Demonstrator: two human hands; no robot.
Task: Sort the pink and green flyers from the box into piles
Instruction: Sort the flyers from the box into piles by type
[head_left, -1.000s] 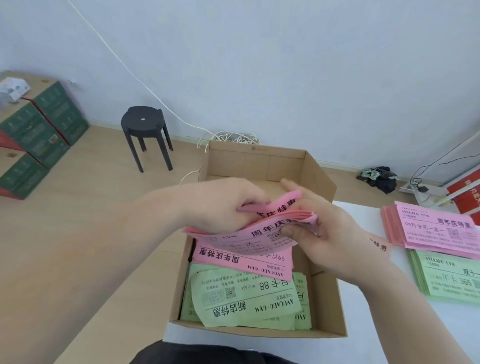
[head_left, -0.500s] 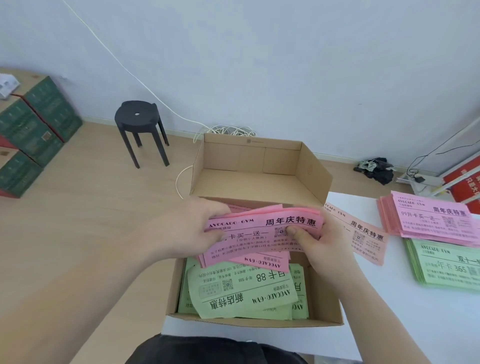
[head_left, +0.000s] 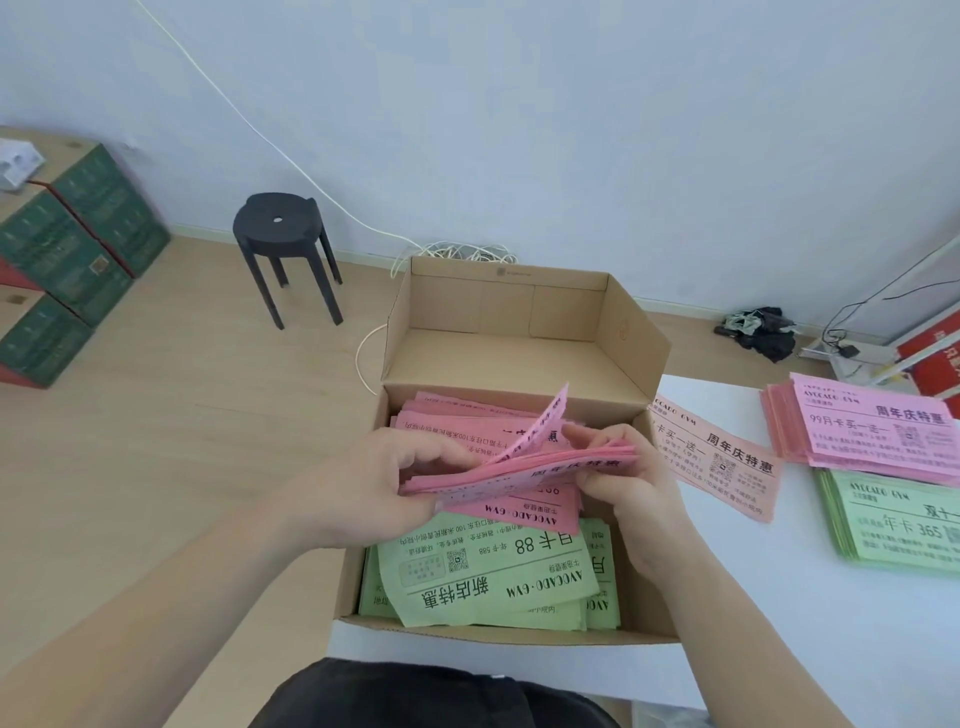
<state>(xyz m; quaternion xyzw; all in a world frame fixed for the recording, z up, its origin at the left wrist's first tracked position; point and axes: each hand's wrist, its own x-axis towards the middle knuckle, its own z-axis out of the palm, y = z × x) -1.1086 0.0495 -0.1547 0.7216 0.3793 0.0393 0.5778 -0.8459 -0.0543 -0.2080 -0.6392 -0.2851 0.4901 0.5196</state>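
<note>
Bright even daylight, soft shadows, wide-angle edge distortion

Matt paper flyers (head_left: 488, 571) (pink, green) in plain cardboard box (head_left: 519, 358).

head-worn, angled down, seemingly close over box (head_left: 511, 307)

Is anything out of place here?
One pink flyer lies alone and slanted on the table between the box and the pink pile, not stacked with it. The green flyers in the box lie crooked too.
</note>
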